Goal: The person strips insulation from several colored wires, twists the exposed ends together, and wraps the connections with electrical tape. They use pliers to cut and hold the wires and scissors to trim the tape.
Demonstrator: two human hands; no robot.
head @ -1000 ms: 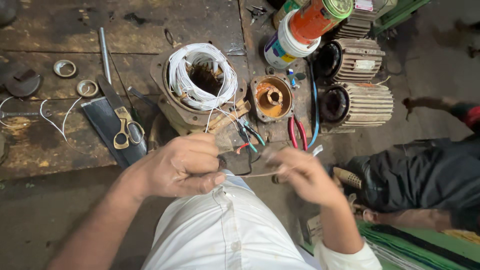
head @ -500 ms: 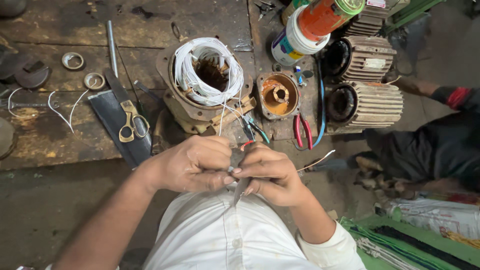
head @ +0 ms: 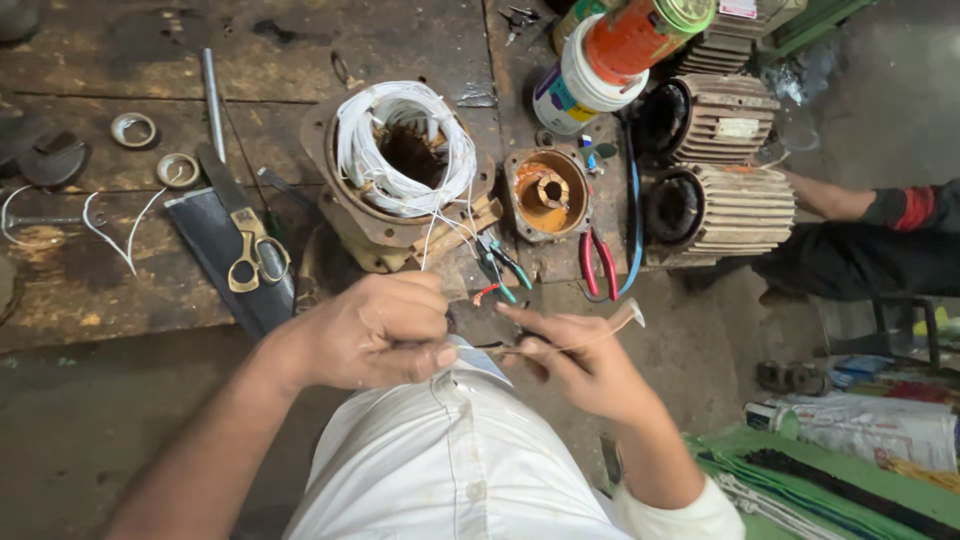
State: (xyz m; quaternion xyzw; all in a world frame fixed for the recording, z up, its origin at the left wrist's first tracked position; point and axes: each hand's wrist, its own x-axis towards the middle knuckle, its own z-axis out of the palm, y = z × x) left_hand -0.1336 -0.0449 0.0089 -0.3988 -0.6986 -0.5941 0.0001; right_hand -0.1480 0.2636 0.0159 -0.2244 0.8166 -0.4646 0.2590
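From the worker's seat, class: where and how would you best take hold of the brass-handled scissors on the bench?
Probably by the looped handles of the scissors, coming from above on the worker's side. They lie flat on a dark sheet, closed, loops nearest the left hand, blades pointing away, so fingers slip in without meeting the edges.

Crowded ahead and to the right, open floor low on the left

The left hand and right hand sit close together, and just ahead of them the wound motor body, the small pliers and red-handled pliers block a straight reach forward. Thin white wires run from the motor body down to the left hand, crossing that gap. Farther right, two ribbed housings and another person's arm close that side. On the left, scissors lie on a dark sheet, but the bare floor below them, beside the left forearm, leaves room to pass.
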